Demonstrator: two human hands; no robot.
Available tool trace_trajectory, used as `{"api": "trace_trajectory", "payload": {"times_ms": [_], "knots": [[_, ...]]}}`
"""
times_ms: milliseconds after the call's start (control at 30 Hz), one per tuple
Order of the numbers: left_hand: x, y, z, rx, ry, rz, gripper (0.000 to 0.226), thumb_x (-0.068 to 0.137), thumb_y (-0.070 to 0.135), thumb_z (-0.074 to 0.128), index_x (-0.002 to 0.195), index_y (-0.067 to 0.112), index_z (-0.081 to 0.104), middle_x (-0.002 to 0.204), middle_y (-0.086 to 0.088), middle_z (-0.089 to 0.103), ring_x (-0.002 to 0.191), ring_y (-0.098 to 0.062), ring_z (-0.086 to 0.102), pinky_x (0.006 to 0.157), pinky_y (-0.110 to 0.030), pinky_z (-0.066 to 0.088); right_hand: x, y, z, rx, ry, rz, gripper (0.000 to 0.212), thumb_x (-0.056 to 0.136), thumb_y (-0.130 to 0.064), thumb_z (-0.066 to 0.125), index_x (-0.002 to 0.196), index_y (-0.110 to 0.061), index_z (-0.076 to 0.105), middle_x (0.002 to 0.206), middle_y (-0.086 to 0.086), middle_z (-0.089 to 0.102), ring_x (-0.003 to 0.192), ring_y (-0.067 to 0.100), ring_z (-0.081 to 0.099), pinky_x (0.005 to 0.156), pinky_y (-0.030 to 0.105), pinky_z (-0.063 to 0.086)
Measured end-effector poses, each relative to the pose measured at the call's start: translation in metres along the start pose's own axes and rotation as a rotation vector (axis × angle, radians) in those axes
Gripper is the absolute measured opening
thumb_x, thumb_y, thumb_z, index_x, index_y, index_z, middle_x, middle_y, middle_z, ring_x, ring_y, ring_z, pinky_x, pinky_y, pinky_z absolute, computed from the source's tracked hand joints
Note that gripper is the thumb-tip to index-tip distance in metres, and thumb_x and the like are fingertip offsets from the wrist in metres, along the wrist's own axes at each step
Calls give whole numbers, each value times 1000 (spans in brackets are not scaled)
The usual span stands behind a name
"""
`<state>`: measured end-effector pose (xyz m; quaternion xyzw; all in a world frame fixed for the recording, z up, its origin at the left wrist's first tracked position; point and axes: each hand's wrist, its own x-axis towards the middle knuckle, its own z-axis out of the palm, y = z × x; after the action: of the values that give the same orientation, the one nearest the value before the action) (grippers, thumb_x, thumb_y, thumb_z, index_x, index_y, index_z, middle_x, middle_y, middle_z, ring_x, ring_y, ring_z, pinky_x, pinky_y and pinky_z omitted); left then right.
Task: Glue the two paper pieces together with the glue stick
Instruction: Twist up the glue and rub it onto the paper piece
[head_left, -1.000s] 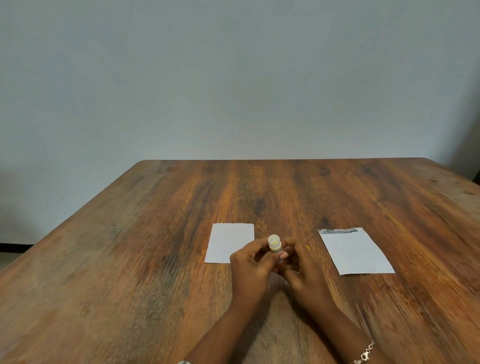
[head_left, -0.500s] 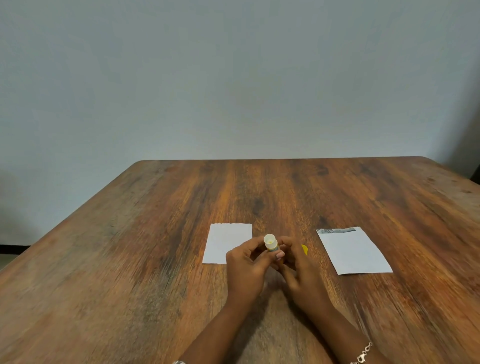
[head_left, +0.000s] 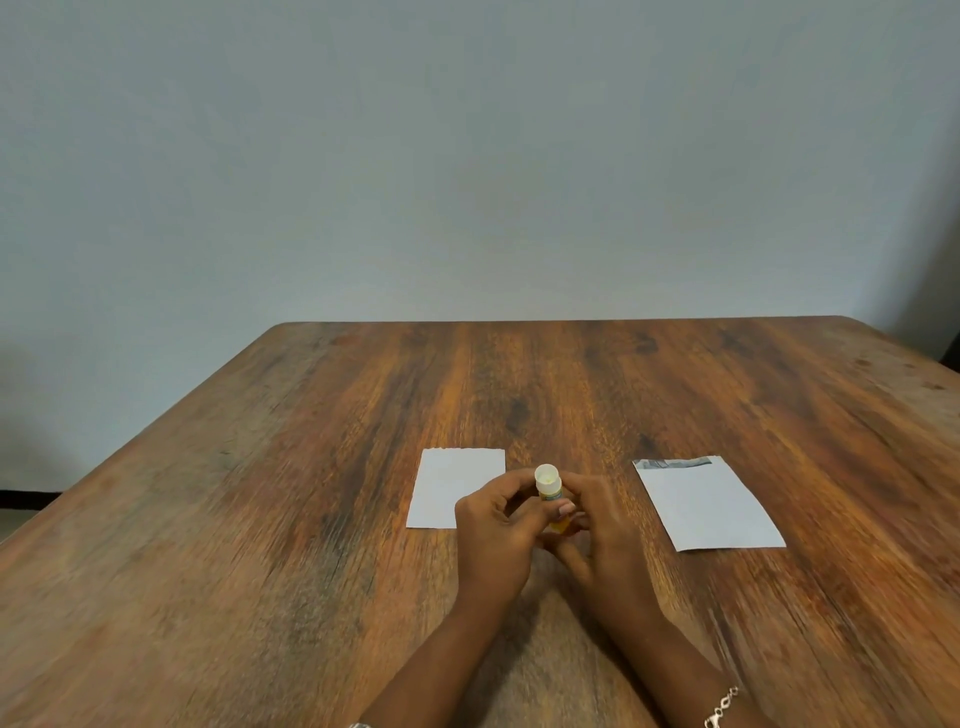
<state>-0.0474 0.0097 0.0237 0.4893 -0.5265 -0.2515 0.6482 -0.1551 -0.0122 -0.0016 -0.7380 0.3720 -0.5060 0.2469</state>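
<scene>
Grip: left hand (head_left: 498, 535) pinches the glue stick (head_left: 548, 483) near its top, right hand (head_left: 602, 540) holds its base.

The table (head_left: 260, 519) shows reddish-brown wood grain with dark streaks, the wall (head_left: 467, 156) is pale grey-blue. The left paper (head_left: 447, 483) is plain white; the right paper (head_left: 711, 509) is white with a grey printed strip. The glue stick (head_left: 548, 483) is yellow with a cream-white top, the bracelet (head_left: 721, 706) is silver

Two paper pieces (head_left: 453, 488) (head_left: 709, 506), one glue stick (head_left: 548, 482), one table (head_left: 311, 519), two hands (left hand (head_left: 498, 535), right hand (head_left: 608, 540)).
</scene>
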Motion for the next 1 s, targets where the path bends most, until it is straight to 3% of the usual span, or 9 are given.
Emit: {"api": "trace_trajectory", "payload": {"times_ms": [67, 200, 267, 467, 633, 700, 800, 900, 1000], "knots": [[-1, 0, 1, 20, -9, 4, 33, 71, 2, 74, 84, 32, 68, 80, 13, 70, 80, -2, 68, 70, -11, 53, 1, 0, 0, -61, 32, -4, 51, 79, -3, 64, 105, -45, 48, 96, 0, 58, 85, 10, 59, 70, 34, 55], [1, -1, 2, 37, -13, 4, 30, 73, 4, 72, 88, 30, 68, 84, 9, 71, 82, -2, 67, 73, -10, 52, 0, 0, -4, 61, 11, -16, 54, 80, 2, 56, 109, -44, 53, 99, -7, 62, 91, 3, 61, 73, 9, 49], [2, -1, 3, 49, -6, -6, 26, 73, 4, 72, 93, 22, 69, 89, 3, 72, 83, -5, 68, 76, -11, 53, -1, 0, -3, 76, -11, 1, 59, 81, 7, 55, 110, -45, 51, 104, -12, 62, 95, -2, 60, 75, 5, 46], [0, -1, 9, 74, -18, 2, 24, 72, 8, 74, 95, 15, 71, 89, 2, 73, 85, -6, 68, 77, -14, 54, 1, 5, 1, -20, 74, -5, 56, 82, 0, 60, 105, -49, 46, 98, -4, 58, 90, 3, 57, 70, 14, 48], [2, -1, 8, 60, -10, 2, 30, 72, 4, 73, 96, 21, 69, 89, 5, 72, 84, -1, 67, 76, -10, 52, 1, 3, -3, 105, 1, 6, 58, 83, 6, 54, 112, -44, 51, 107, -15, 63, 101, 0, 60, 79, 9, 50], [3, 0, 8, 53, -7, 6, 31, 71, 4, 73, 96, 23, 69, 87, 11, 71, 85, 1, 67, 75, -9, 51, 1, 2, 0, 79, 24, -6, 52, 84, -3, 52, 114, -45, 48, 108, -15, 61, 101, -2, 58, 79, 6, 47], [3, 1, 9, 90, -17, 23, 28, 72, 7, 74, 96, 21, 70, 85, 18, 68, 83, 8, 65, 72, -5, 49, 2, 5, 2, -23, 80, 9, 51, 82, -16, 59, 110, -55, 42, 92, -10, 51, 87, -3, 53, 66, 6, 44], [2, 0, 9, 128, -10, 35, 26, 73, 9, 73, 97, 19, 70, 86, 15, 68, 81, 8, 65, 73, -4, 49, 1, 11, 1, -44, 72, 18, 58, 82, -7, 61, 109, -55, 43, 85, -2, 53, 83, 3, 54, 61, 13, 46], [5, 1, 6, 126, -31, 57, 25, 73, 5, 72, 95, 15, 71, 84, 13, 68, 84, 6, 65, 72, -5, 49, 1, 10, -3, 31, 21, 22, 64, 81, 6, 56, 112, -50, 51, 91, 3, 62, 87, 8, 59, 71, 16, 51]]}}
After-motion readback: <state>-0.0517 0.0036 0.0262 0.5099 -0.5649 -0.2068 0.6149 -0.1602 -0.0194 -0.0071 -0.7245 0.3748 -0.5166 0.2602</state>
